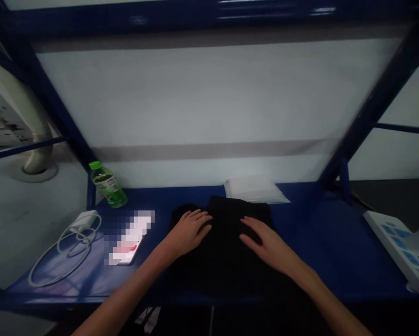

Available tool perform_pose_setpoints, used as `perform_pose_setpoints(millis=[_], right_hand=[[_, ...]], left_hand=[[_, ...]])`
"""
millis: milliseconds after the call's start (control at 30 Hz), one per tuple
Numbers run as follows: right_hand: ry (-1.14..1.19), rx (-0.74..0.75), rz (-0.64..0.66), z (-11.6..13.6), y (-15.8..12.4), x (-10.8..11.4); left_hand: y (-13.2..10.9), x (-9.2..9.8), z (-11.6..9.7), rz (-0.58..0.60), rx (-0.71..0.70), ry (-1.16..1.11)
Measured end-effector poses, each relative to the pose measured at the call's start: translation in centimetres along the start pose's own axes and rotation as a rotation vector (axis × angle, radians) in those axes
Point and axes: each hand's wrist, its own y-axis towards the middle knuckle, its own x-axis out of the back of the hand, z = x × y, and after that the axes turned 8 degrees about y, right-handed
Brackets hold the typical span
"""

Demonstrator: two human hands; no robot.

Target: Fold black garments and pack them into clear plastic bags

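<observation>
A black cloth garment (223,247) lies bunched in a soft, dark mass on a blue metal table (335,261), its folds too dark to make out, with a lobe jutting out at the upper left. It sits directly beneath both hands. The left hand (187,233) and right hand (270,242) rest on it open and flat, fingers spread slightly, gripping nothing. Beyond the left hand lie a phone (129,238), blurred by pixelation, a white charger (84,220) with a looped cable (64,254), and a green-capped plastic bottle (108,185). A clear plastic packet (254,190) lies just past the garment, ahead of the hands. A white-and-blue printed box (394,247) sits well right of the right hand.
</observation>
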Motion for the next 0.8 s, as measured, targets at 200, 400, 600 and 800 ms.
perform_pose_setpoints(millis=[200,400,600,800], right_hand=[[-0.143,-0.046,0.237,-0.4,-1.0,0.1],[-0.206,0.000,0.270,-1.0,-0.5,0.6],[-0.226,0.035,0.262,-1.3,-0.6,0.4],[-0.233,0.033,0.254,-1.4,-0.6,0.3]], left_hand=[[-2.0,-1.0,0.1,0.102,0.054,0.037],[-2.4,-1.5,0.2,0.104,0.067,0.052],[-2.5,-1.9,0.3,0.097,0.059,0.057],[-2.5,-1.9,0.3,0.097,0.061,0.065]])
